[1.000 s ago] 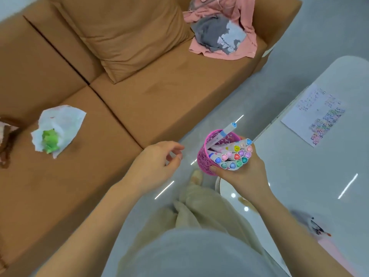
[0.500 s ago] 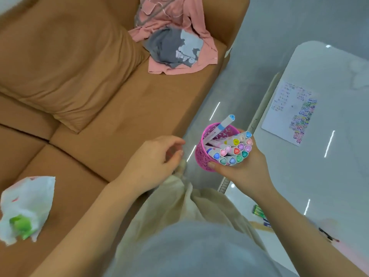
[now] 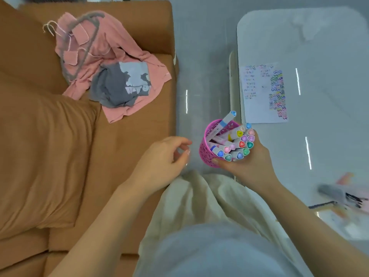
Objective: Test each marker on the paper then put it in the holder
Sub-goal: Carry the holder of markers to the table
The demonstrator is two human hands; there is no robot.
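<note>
sofa (image 3: pixel 119 156) left of holder (image 3: pixel 207 156) | table (image 3: pixel 329 56) right of it, paper (image 3: pixel 259 108) just beyond | right hand (image 3: pixel 249 164) grips holder from its right | left hand (image 3: pixel 163 162) near holder's left, loosely curled, empty, apart | markers (image 3: pixel 237 144) packed inside, caps up | items far right of holder blurred

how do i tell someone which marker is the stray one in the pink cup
Find the white table on the right; just off its left edge the right hand holds a pink holder full of markers. The stray marker leans alone on the far rim, its blue tip poking up toward the paper, while the rest lie bundled with their coloured ends facing the camera.
</note>
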